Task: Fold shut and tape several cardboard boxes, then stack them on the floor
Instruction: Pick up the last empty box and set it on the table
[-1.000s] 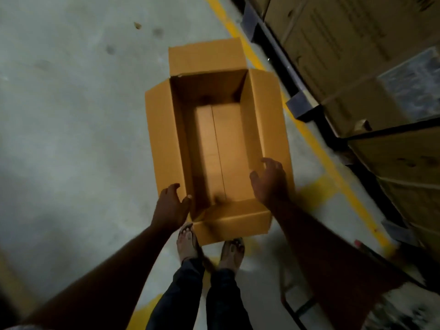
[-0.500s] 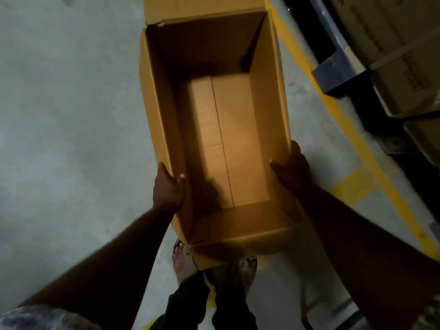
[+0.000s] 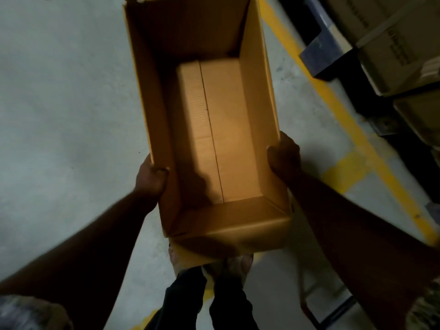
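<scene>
Head view shows the open-topped, empty cardboard box [image 3: 259, 91] straight ahead of the person, its long axis running away from the body and its near end over the feet [image 3: 235, 263], apparently raised off the concrete floor [image 3: 66, 103]. The left hand [image 3: 151, 178] curls over the left long wall's rim and the right hand [image 3: 284, 154] clasps the right wall. Both grip close to the near end, so the far end lies well beyond either hand.

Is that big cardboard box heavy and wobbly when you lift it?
Probably light: the cardboard box is empty inside. It may flex a little, since the left hand and right hand grip only its thin side walls. The near flap hangs bent outward, so it will likely flop about.
</scene>
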A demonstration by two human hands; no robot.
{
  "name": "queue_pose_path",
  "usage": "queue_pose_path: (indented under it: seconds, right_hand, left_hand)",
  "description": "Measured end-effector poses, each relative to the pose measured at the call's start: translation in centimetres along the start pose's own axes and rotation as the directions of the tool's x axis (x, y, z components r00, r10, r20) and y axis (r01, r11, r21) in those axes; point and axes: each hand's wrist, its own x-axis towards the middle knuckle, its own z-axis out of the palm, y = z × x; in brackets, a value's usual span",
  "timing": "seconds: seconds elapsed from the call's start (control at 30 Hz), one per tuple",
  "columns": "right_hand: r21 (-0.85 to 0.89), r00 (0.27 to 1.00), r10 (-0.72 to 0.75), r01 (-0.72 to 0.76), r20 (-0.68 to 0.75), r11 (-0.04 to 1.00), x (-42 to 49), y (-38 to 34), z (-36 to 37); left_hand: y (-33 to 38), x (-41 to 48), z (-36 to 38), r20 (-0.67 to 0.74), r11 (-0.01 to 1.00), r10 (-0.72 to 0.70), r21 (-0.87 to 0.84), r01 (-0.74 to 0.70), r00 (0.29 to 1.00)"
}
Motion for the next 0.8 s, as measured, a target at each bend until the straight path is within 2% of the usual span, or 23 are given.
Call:
queue_pose_path:
  seconds: [0.27,0.63,0.8]
  right_hand:
    - [0.023,1.000,0.014,-0.014,0.004,1.000,-7.8,-2.8,-6.9]
    - [0.044,0.998,-0.020,0.023,-0.059,0.999,-24.5,-6.5,-23.4]
    - [0.069,0.993,0.010,-0.002,-0.114,0.998,-33.9,-8.2,-29.8]
  left_hand:
    - [5.1,-9.0,-4.9,-0.001,0.998,0.022,0.060,-0.022,1.000]
    - [13.8,-28.3,-13.1,-0.067,0.994,0.077,0.078,-0.072,0.995]
    - [17.7,-37.7,-18.2,-0.095,0.963,0.239,0.147,-0.224,0.966]
